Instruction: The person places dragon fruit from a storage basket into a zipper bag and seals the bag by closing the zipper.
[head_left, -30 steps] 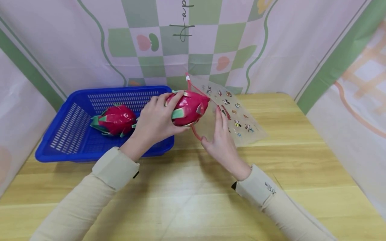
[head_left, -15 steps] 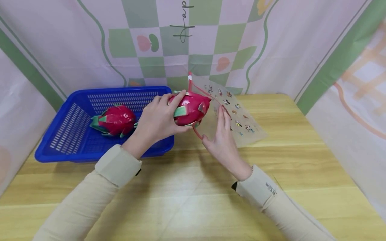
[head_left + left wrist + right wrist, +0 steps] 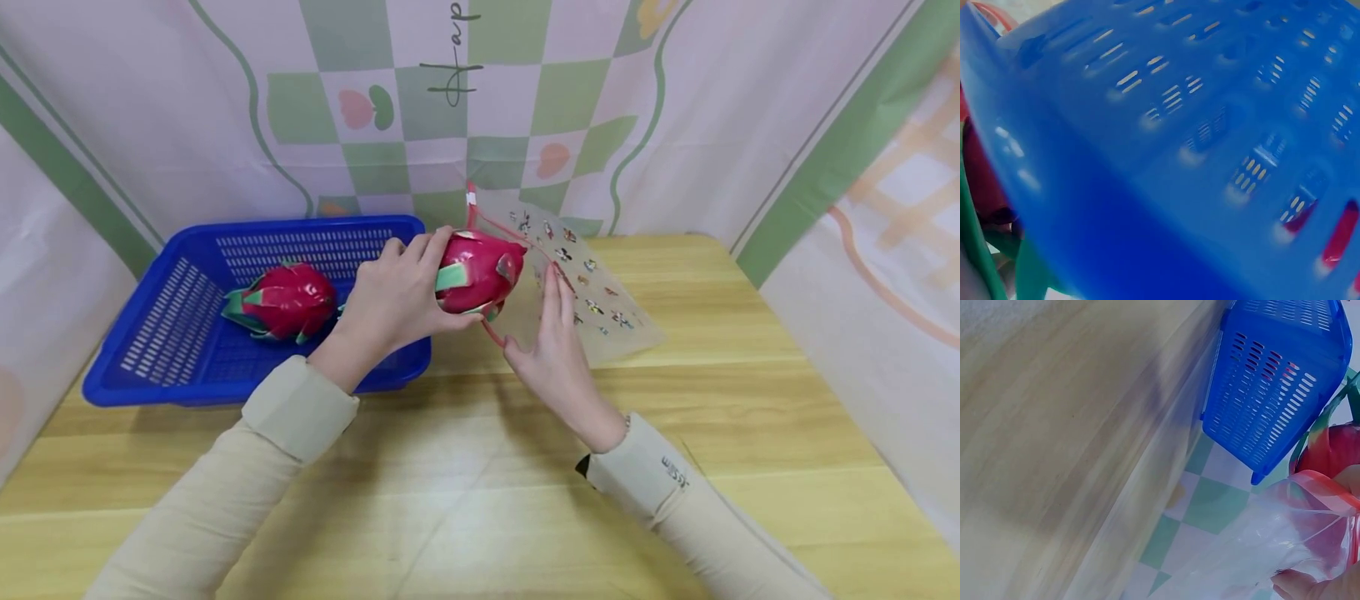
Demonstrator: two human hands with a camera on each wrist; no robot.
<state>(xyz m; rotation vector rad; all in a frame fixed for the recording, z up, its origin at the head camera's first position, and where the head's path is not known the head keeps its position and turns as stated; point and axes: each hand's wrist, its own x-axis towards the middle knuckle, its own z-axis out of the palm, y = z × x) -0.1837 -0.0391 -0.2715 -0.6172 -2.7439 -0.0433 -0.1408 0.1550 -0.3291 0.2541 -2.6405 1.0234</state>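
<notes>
My left hand [image 3: 393,292] grips a red dragon fruit [image 3: 483,271] with green scales, its tip pointing right at the bag's mouth. My right hand [image 3: 558,358] holds the red-edged mouth of a clear zip bag [image 3: 600,308] printed with small cartoon figures. In the right wrist view the red rim [image 3: 1319,484] gapes beside the dragon fruit [image 3: 1338,450], with a thumb [image 3: 1297,584] at the plastic. A second dragon fruit [image 3: 292,300] lies in the blue basket [image 3: 165,393]. Most of the left wrist view is filled by the basket's slotted wall [image 3: 1116,206].
The basket stands at the left back of the wooden table [image 3: 450,500], just beside my left hand. Behind the table hangs a checked green and white cloth [image 3: 498,100], which the bag's upper corner overlaps in the head view.
My left hand has moved the dragon fruit slightly right, closer into the bag's mouth. The right fingers have shifted a little along the bag's edge. The basket has stayed put.
</notes>
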